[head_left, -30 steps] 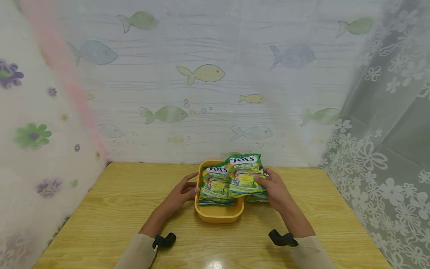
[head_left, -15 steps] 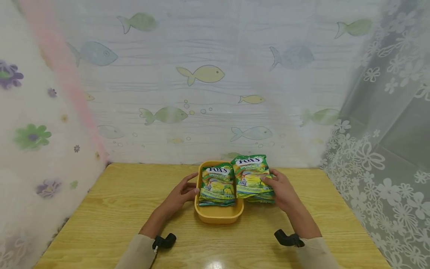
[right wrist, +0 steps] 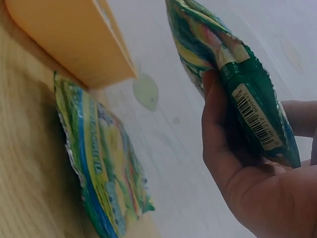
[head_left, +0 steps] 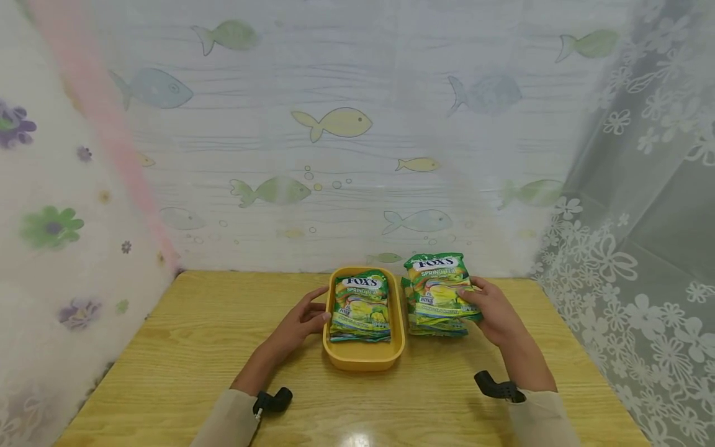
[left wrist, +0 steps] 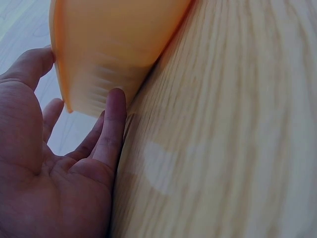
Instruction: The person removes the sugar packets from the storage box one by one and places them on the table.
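Observation:
My right hand (head_left: 497,310) pinches a green and yellow bag of Fox's Spring Tea candy (head_left: 436,282) by its right edge. In the right wrist view, that bag (right wrist: 237,84) hangs raised, its barcode side showing. Below it on the table lies at least one like candy bag (right wrist: 106,158), partly hidden in the head view. To the left stands a yellow plastic tray (head_left: 363,365) with stacked candy bags (head_left: 360,307) inside. My left hand (head_left: 298,323) rests against the tray's left side. In the left wrist view, its thumb touches the rim and its fingers (left wrist: 115,116) reach along the wall.
The wood-patterned table (head_left: 223,323) runs to a pale fish-printed curtain (head_left: 335,186) at the back. Flowered sheets (head_left: 56,279) hang on both sides. Black wrist camera mounts (head_left: 274,401) sit on both forearms.
My right hand has carried its candy bag rightward, from over the tray's right rim to above the bags beside the tray. The left hand and the tray have stayed in place.

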A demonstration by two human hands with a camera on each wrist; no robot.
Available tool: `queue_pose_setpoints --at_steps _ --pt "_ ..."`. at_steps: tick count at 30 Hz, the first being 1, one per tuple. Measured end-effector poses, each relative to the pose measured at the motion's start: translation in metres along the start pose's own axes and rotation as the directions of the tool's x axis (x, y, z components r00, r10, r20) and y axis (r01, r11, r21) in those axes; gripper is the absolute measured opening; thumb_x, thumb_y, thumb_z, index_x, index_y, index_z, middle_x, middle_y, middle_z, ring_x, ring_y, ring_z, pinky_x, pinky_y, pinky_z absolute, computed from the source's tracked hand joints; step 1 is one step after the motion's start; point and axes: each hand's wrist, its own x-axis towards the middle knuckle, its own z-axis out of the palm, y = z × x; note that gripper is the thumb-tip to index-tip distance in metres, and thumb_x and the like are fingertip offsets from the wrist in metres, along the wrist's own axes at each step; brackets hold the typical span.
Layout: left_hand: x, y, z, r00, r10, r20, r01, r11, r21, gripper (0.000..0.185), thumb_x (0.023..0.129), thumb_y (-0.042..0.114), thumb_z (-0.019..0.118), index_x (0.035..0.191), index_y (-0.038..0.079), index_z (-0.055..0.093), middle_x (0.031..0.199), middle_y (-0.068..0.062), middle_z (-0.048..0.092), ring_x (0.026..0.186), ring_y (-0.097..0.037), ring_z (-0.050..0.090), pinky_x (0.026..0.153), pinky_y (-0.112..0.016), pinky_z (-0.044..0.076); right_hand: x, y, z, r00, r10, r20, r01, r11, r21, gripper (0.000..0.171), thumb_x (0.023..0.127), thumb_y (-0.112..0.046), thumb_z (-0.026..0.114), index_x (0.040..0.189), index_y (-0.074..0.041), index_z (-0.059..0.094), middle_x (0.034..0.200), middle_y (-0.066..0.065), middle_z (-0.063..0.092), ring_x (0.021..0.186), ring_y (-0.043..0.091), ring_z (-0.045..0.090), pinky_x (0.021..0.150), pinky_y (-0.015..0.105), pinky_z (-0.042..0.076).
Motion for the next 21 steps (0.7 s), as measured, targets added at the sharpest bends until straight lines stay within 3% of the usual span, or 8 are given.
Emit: queue_pose_setpoints --at_steps 10,21 --pt "-0.002 0.004 0.001 1.0 0.0 -0.005 0.0 1.0 0.011 0.067 0.11 0.031 0.062 0.168 0.033 0.028 0.155 -0.02 0.048 0.141 -0.037 0.052 0.104 -0.043 0.058 -0.001 0.003 -0.025 1.0 -0.006 -0.03 0.007 1.0 0.029 0.073 0.115 -0.019 0.047 0.166 0.007 0.002 0.124 -0.008 0.057 0.106 0.0 0.066 0.09 0.025 0.059" --pt "-0.001 0.003 0.001 1.0 -0.002 -0.01 0.002 1.0 0.014 0.066 0.111 0.031 0.062 0.168 0.034 0.029 0.155 -0.02 0.048 0.142 -0.037 0.052 0.104 -0.043 0.057 0.0 0.015 -0.046 0.999 0.012 -0.042 -0.009 0.997 0.074 0.078 0.116 -0.019 0.047 0.168 0.002 -0.008 0.119 -0.015 0.06 0.106 -0.001 0.067 0.09 0.023 0.059"
